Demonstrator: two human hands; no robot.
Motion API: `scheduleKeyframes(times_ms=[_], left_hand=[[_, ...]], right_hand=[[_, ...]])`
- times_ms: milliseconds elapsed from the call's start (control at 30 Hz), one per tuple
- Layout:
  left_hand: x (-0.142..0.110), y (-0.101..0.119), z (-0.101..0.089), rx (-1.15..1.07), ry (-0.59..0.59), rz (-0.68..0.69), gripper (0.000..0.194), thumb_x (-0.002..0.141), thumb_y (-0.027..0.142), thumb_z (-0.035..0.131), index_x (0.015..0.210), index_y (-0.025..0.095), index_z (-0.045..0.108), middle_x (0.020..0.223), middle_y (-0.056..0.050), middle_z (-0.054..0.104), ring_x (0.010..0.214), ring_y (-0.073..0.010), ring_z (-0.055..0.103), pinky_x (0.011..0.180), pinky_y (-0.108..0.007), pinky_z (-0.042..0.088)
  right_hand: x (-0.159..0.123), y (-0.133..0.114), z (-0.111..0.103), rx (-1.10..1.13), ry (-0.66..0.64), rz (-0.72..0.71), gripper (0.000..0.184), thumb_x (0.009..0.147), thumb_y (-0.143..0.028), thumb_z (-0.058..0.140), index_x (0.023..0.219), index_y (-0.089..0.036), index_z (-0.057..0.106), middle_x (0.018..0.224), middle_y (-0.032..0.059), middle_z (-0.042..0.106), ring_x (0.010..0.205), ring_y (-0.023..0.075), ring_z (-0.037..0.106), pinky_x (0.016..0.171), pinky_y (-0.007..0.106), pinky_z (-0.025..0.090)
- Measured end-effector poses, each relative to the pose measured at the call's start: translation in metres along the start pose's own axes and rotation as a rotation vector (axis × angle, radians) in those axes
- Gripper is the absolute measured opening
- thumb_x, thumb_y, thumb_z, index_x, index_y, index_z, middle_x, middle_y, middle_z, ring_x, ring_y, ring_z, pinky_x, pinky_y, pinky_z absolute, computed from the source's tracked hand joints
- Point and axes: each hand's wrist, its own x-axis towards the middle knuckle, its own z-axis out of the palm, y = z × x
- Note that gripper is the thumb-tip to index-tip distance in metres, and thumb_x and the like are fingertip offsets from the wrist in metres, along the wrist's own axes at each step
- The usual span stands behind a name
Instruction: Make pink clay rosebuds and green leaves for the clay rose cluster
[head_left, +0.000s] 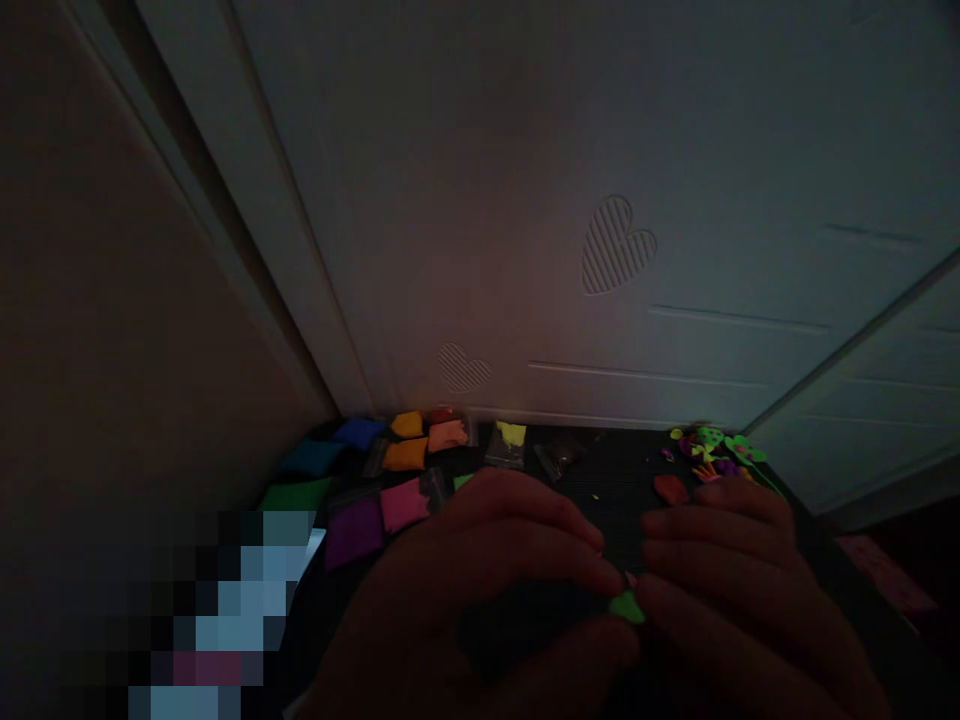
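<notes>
The scene is dim. My left hand (480, 590) and my right hand (742, 590) meet low in the middle, fingertips pressed together on a small bright green piece of clay (627, 606). Both hands pinch it above a dark mat (615, 490). Beyond my left hand lie several small bags of coloured clay (405, 470): blue, orange, pink, purple, green and yellow. Beyond my right hand sit small finished clay shapes (712, 452) in green, purple and orange, with a red piece (670, 488) beside them.
A white cabinet door (570, 200) with two embossed hearts rises right behind the mat. A brown wall (112, 300) stands at the left. A blurred-out patch covers the lower left corner. A pinkish object (885, 575) lies at the far right.
</notes>
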Motion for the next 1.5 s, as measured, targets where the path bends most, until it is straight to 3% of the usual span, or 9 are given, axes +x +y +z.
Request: scheduleKeyframes(times_ms=[433, 600, 833, 1000, 1233, 1500], left_hand=[[0.003, 0.003, 0.001, 0.016, -0.007, 0.007, 0.022, 0.062, 0.012, 0.063, 0.078, 0.027, 0.06, 0.082, 0.006, 0.061, 0.08, -0.0077, 0.058, 0.072, -0.012, 0.048], [0.002, 0.003, 0.0, 0.04, -0.035, 0.009, 0.017, 0.062, 0.013, 0.063, 0.075, 0.024, 0.062, 0.079, 0.003, 0.062, 0.076, -0.0089, 0.059, 0.069, -0.014, 0.049], [-0.001, -0.003, 0.005, 0.045, 0.11, 0.07, 0.014, 0.062, 0.02, 0.066, 0.074, 0.025, 0.063, 0.078, 0.003, 0.063, 0.072, -0.0104, 0.06, 0.065, -0.016, 0.051], [0.002, 0.001, 0.0, 0.082, 0.0, 0.011, 0.018, 0.062, 0.012, 0.063, 0.075, 0.025, 0.062, 0.079, 0.002, 0.063, 0.076, -0.0113, 0.06, 0.067, -0.017, 0.051], [0.002, 0.002, 0.0, 0.067, -0.041, -0.015, 0.018, 0.062, 0.012, 0.063, 0.076, 0.024, 0.061, 0.081, 0.003, 0.062, 0.078, -0.0098, 0.059, 0.069, -0.015, 0.049], [0.003, 0.0, 0.005, 0.018, 0.033, 0.01, 0.017, 0.061, 0.012, 0.064, 0.071, 0.025, 0.061, 0.076, 0.005, 0.062, 0.075, -0.0082, 0.059, 0.067, -0.012, 0.048]], right_hand=[[-0.015, -0.006, 0.009, 0.121, 0.111, 0.149, 0.006, 0.072, -0.014, 0.058, 0.074, -0.019, 0.061, 0.071, -0.0013, 0.06, 0.076, 0.0128, 0.058, 0.081, 0.037, 0.042], [-0.01, -0.006, 0.01, 0.069, 0.097, 0.117, 0.009, 0.071, -0.014, 0.056, 0.07, -0.021, 0.061, 0.069, -0.0025, 0.059, 0.074, 0.0127, 0.059, 0.078, 0.036, 0.045], [-0.007, -0.005, 0.007, 0.025, 0.043, 0.112, 0.007, 0.07, -0.018, 0.058, 0.069, -0.024, 0.06, 0.068, -0.0039, 0.058, 0.071, 0.0115, 0.059, 0.079, 0.035, 0.045], [-0.008, -0.005, 0.008, 0.037, 0.058, 0.123, 0.009, 0.07, -0.016, 0.056, 0.072, -0.024, 0.061, 0.069, -0.003, 0.059, 0.074, 0.0126, 0.059, 0.08, 0.037, 0.044], [-0.013, -0.005, 0.007, 0.109, 0.066, 0.134, 0.007, 0.071, -0.015, 0.058, 0.076, -0.02, 0.061, 0.07, -0.0027, 0.061, 0.075, 0.0122, 0.058, 0.081, 0.038, 0.042], [-0.01, -0.004, 0.007, 0.043, 0.042, 0.143, 0.007, 0.072, -0.02, 0.056, 0.075, -0.024, 0.06, 0.067, -0.0037, 0.059, 0.071, 0.0118, 0.059, 0.078, 0.036, 0.044]])
